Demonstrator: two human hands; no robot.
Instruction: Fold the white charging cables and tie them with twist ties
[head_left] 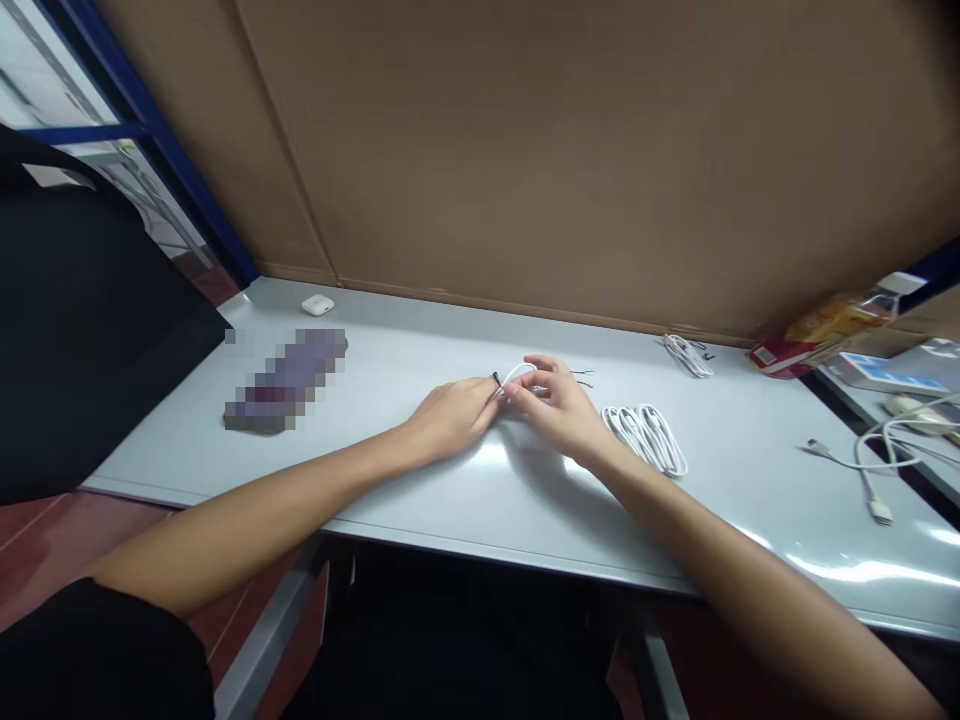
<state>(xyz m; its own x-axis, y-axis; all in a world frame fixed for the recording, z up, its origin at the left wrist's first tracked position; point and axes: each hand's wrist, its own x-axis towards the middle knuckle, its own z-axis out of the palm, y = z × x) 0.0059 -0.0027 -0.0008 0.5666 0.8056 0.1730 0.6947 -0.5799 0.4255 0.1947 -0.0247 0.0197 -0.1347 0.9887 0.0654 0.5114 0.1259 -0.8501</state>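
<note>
In the head view, two hands are meeting above the table point(420, 505): the left hand point(454, 418) and the right hand point(561, 405) are both pinching one white cable point(519, 368) at the middle. Apparently three coiled cables point(645, 438) are lying just right; one bundle point(686, 355) and one bottle point(825, 325) are resting far right, one white case point(318, 305) far left.

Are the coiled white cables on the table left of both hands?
No, the coiled cables lie right of the left hand and right hand.
</note>
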